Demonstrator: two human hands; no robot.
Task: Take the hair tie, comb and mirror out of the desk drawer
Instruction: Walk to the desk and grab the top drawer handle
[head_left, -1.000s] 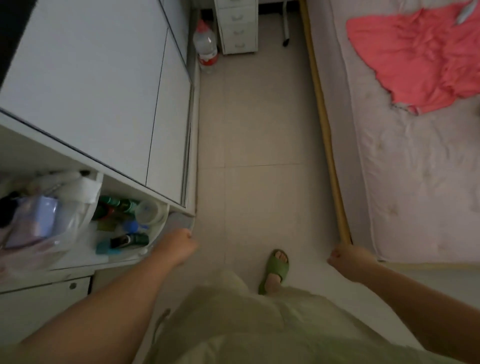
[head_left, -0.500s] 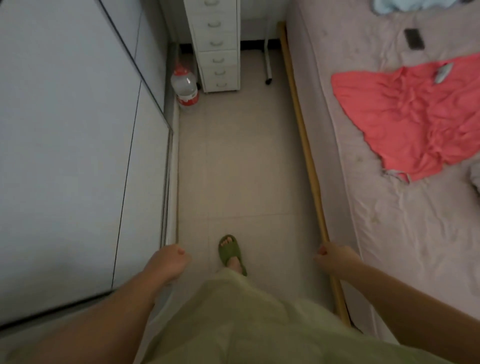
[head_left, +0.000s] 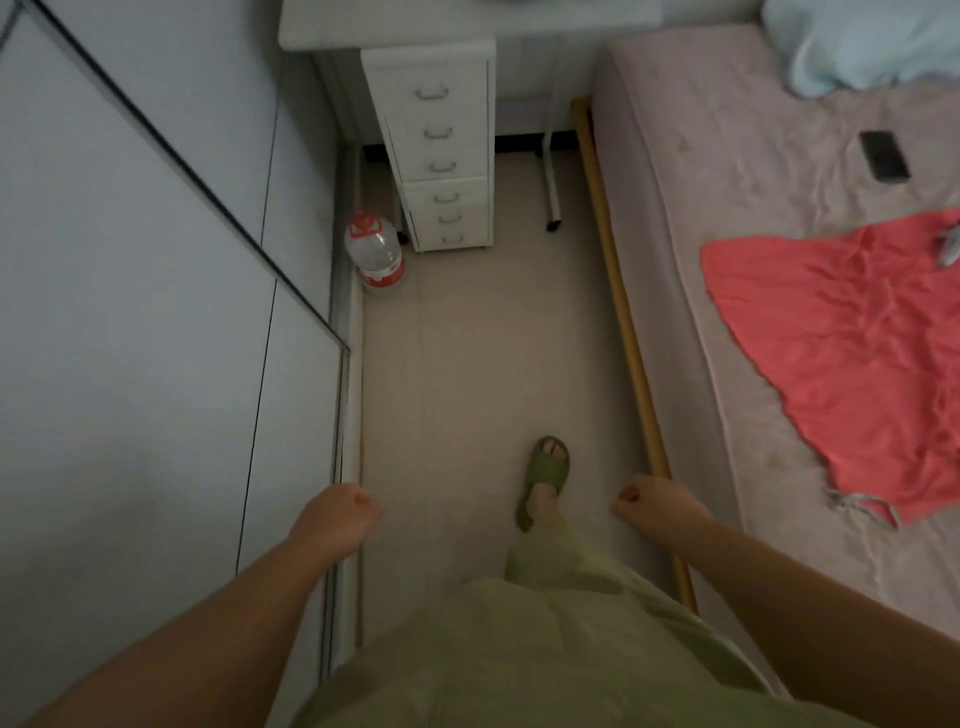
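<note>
A white desk stands at the far end of a narrow aisle, with a white drawer unit of several shut drawers under it. No hair tie, comb or mirror shows. My left hand hangs low at the left, fingers curled into a fist with nothing in it, beside the wardrobe. My right hand is also curled shut and empty, near the bed's wooden rail. Both hands are far from the drawers.
A white wardrobe fills the left side. A large water bottle with a red cap stands on the floor beside the drawer unit. A bed on the right holds a red cloth, a dark phone and a pale blue blanket. My green slipper is on the tiled floor.
The view has moved forward along the aisle and tilted up: the open cluttered shelf at the left is gone, and the desk and drawer unit have come closer. Both hands stay fisted.
</note>
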